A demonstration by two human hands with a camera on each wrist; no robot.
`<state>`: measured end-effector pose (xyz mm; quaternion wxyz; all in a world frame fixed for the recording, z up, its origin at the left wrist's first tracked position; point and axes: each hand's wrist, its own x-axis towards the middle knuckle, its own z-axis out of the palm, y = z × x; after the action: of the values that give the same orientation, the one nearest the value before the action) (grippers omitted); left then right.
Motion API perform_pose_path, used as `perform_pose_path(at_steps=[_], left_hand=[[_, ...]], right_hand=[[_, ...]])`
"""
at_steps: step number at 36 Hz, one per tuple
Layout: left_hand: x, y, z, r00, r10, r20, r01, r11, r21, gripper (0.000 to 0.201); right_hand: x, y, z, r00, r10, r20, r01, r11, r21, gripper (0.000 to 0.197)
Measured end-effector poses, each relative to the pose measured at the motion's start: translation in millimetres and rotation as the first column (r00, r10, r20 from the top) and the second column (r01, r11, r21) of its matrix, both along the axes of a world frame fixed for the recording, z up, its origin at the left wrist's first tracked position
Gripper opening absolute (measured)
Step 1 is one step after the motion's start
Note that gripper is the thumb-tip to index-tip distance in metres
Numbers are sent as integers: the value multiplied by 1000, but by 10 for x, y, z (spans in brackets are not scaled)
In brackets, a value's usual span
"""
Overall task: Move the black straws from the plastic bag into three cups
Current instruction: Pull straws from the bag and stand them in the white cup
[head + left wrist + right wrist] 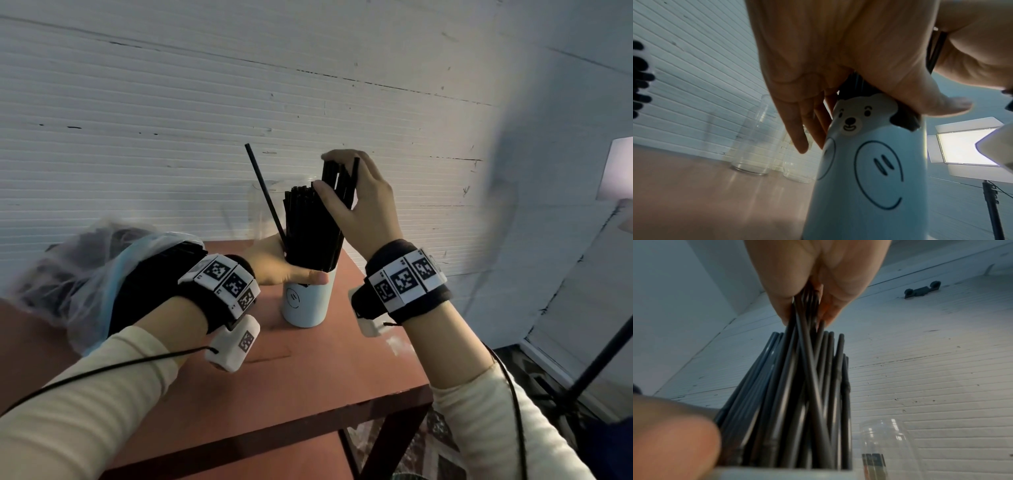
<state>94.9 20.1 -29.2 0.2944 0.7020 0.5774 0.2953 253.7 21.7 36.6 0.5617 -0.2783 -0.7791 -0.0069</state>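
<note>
Item: black straws (310, 226) in blue cup (306, 301) on tabletop (342, 370) — your right hand (363, 209) pinches a few tops, left hand (284, 263) wraps the rim; keep cup steadied, lower the bunch vert. w/o snagging.

In the head view the plastic bag (78, 270) is smeared by blur, so the dark contents behind its film cannot be counted, and the left hand (274, 263) hides its fingers behind the pale blue cup (306, 301). From the left wrist the cup's base is cut off by the bottom edge, and the black straws (859, 82) show only as a dark sliver under the palm. From the right wrist the straws' lower ends sink out of sight behind the blurred cup rim, their tops vanish inside the right hand (813, 280), and the print on the clear glass (888, 449) is too soft to read.
</note>
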Motion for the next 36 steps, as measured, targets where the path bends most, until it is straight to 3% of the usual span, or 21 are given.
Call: perform_pose_path(at_steps=[3,9,14,17,20,24,28,33,36], left_hand=[[1,-11,22,1000,-7,-1,7,1000,-6,102],[-28,20,-17,1000,20,7,-19,1000,-12,124],[-23,12,-28,997,39,62,-38,999,-17,97],[-49,9,-37,993,85,80,-86,996,8,79],[-113,19,-56,986,144,87,-147,989,33,90],[-142,11,-46,989,115,96,-117,993,18,71],[-165,30,-64,991,108,82,-111,993,30,76],[-188,49,-37,998,25,59,-26,999,21,48],[-196,67,-12,999,-31,25,30,999,12,49]], right_hand=[[-6,-2,-54,1000,-4,-16,4,1000,-21,24],[-3,-18,-71,999,6,-35,-8,998,-66,19],[74,-73,-48,995,96,-12,-96,983,-158,43],[123,-97,-106,995,94,-43,-98,991,-89,58],[144,-84,-124,994,7,-111,-9,1000,-19,42],[119,-31,-86,998,9,-66,-14,997,-77,9],[94,44,-46,998,-49,-31,45,990,-136,5],[87,129,-207,972,-99,215,163,937,-309,5],[123,118,-298,969,-71,236,161,908,-387,5]])
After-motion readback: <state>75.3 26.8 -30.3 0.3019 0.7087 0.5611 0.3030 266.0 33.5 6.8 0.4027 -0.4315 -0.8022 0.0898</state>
